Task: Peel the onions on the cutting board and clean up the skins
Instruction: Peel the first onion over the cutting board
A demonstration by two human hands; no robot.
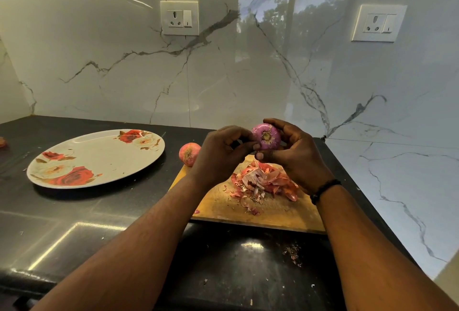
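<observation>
A purple peeled onion [267,136] is held up above the wooden cutting board [268,214], its root end facing me. My right hand [293,154] grips it from the right, fingers curled over its top and thumb under it. My left hand [221,152] pinches at the onion's left side with curled fingers. A heap of pink-orange onion skins [263,180] lies on the board under my hands. An onion still in its skin [189,153] sits at the board's far left corner.
A large floral plate [95,158] lies on the black counter [74,211] to the left. Skin crumbs [293,256] are scattered on the counter near the front. A marble wall with two sockets stands behind and to the right.
</observation>
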